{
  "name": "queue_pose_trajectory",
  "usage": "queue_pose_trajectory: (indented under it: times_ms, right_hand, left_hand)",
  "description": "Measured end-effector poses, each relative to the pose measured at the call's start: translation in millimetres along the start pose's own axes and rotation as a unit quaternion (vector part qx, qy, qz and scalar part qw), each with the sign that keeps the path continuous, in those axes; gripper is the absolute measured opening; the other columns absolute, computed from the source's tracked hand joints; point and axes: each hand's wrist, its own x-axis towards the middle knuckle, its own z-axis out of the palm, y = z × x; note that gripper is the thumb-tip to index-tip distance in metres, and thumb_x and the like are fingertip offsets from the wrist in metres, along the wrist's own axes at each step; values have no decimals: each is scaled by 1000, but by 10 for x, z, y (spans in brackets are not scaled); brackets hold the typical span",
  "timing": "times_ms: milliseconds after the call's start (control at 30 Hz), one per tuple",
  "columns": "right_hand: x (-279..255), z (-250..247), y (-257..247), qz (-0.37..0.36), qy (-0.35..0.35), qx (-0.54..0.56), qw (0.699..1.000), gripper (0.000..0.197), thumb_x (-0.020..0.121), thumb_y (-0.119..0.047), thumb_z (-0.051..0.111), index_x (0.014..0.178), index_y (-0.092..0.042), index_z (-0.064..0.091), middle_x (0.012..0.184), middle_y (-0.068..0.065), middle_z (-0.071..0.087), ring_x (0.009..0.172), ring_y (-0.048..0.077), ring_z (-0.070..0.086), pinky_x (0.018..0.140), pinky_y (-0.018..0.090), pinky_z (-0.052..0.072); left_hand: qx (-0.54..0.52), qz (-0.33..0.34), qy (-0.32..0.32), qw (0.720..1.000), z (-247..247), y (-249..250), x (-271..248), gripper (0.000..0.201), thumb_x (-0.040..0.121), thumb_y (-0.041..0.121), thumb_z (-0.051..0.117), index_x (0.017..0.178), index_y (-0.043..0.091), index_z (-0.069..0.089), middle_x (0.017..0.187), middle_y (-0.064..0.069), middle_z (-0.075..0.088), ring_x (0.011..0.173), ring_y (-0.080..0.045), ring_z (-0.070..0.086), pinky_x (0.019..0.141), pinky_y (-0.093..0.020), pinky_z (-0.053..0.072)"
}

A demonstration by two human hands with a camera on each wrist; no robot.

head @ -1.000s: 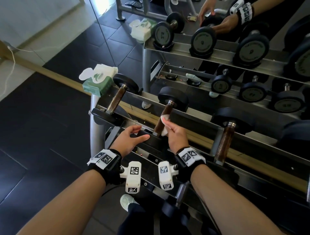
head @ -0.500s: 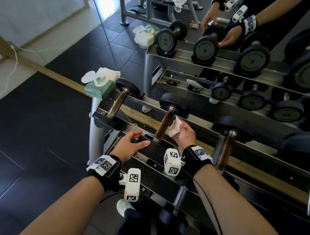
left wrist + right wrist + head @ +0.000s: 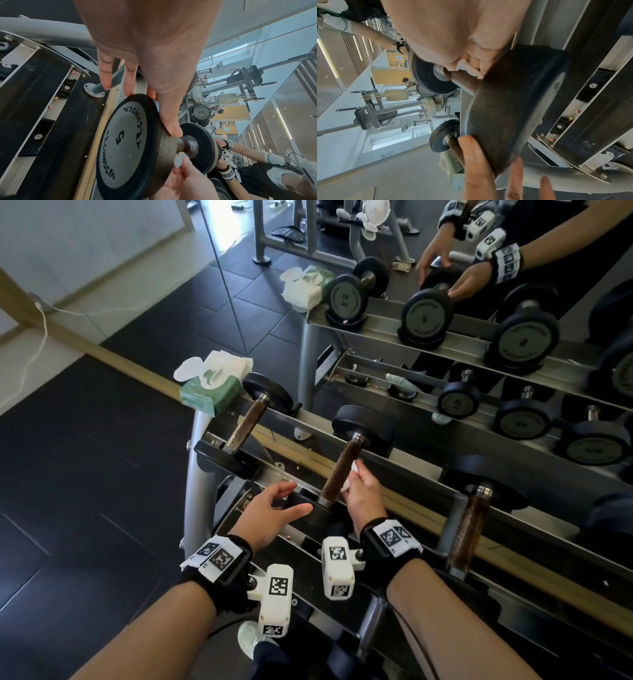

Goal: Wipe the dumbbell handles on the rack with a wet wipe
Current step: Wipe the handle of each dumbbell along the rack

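Observation:
The middle dumbbell lies across the rack with its brown handle (image 3: pixel 342 470) pointing away from me. My right hand (image 3: pixel 363 494) pinches a small white wet wipe (image 3: pixel 351 474) and holds it against the right side of that handle, about halfway along. The right wrist view shows the wet wipe (image 3: pixel 467 69) bunched between the fingertips on the handle (image 3: pixel 464 81). My left hand (image 3: pixel 270 508) rests on the near weight head (image 3: pixel 126 142), marked 5. Its fingers are straight, and the thumb (image 3: pixel 169 121) lies along the rim.
A green pack of wipes (image 3: pixel 212 392) sits on the rack's left end beside the left dumbbell (image 3: pixel 245 422). Another dumbbell (image 3: pixel 469 529) lies to the right. A mirror (image 3: pixel 445 337) behind repeats the rack and my hands. Dark floor (image 3: pixel 85 474) lies to the left.
My right hand with the wipe has moved from the handle's near end, off to the right, and back against the handle's middle. The left hand stays on the near weight head.

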Motion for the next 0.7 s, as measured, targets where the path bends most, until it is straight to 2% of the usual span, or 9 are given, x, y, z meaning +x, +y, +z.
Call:
queue_pose_trajectory:
  times_ms: [100, 167, 267, 333, 433, 533, 633, 700]
  right_hand:
    - [136, -11, -135, -2, 15, 11, 1000, 42, 104, -28, 41, 146, -33, 44, 149, 4, 48, 136, 25, 46, 116, 48, 34]
    - [119, -25, -114, -10, 9, 20, 1000, 42, 104, -25, 41, 144, -32, 48, 147, 3, 50, 135, 23, 48, 116, 48, 36]
    - [-64, -71, 82, -31, -3, 39, 999, 41, 104, -24, 41, 142, -36, 49, 143, -2, 54, 129, 18, 53, 113, 45, 39]
    - [-115, -77, 155, -42, -10, 49, 998, 41, 103, -25, 42, 141, -38, 49, 140, -2, 55, 127, 17, 54, 113, 45, 40]
    - [53, -37, 27, -12, 17, 62, 998, 40, 102, -24, 42, 139, -39, 50, 146, 0, 50, 135, 23, 48, 115, 50, 37]
    - [164, -8, -102, -5, 34, 83, 996, 40, 103, -22, 42, 140, -36, 51, 150, 2, 47, 137, 25, 45, 116, 51, 35]
    - [-49, -22, 8, -26, 21, 65, 997, 41, 102, -25, 41, 134, -48, 52, 149, -3, 48, 136, 22, 46, 116, 49, 35]
    - [-233, -56, 142, -53, -4, 52, 997, 42, 102, -27, 41, 132, -56, 50, 149, -4, 47, 135, 20, 47, 115, 48, 37]
  left_hand:
    - [-13, -2, -1, 1000, 12, 13, -9, 58, 81, 36, 76, 133, 35, 50, 135, 7, 51, 111, -23, 61, 63, -18, 56]
    - [-15, -2, -1, 1000, 17, 19, -24, 58, 82, 35, 75, 134, 33, 50, 135, 5, 52, 111, -23, 62, 70, -24, 59]
    - [-19, -3, -3, 1000, 9, 10, -33, 60, 81, 36, 75, 136, 32, 50, 135, 4, 53, 112, -22, 62, 88, -38, 57]
    - [-25, -2, -9, 1000, -1, 14, -30, 61, 80, 36, 75, 135, 33, 50, 134, 4, 54, 111, -21, 63, 90, -40, 57]
    - [-32, -3, -11, 999, -8, 24, -31, 60, 80, 35, 76, 135, 35, 50, 134, 5, 54, 110, -20, 63, 86, -36, 58]
    - [-35, -4, -8, 999, -3, 19, -32, 61, 80, 36, 76, 135, 35, 50, 134, 5, 55, 111, -20, 63, 93, -42, 55]
    - [-31, -3, -13, 999, -6, 14, -42, 65, 78, 39, 75, 136, 35, 49, 136, 3, 53, 113, -23, 62, 98, -45, 52]
    - [-35, 0, -20, 999, -8, 18, -48, 67, 76, 40, 75, 137, 34, 48, 137, 2, 53, 112, -23, 63, 95, -43, 54]
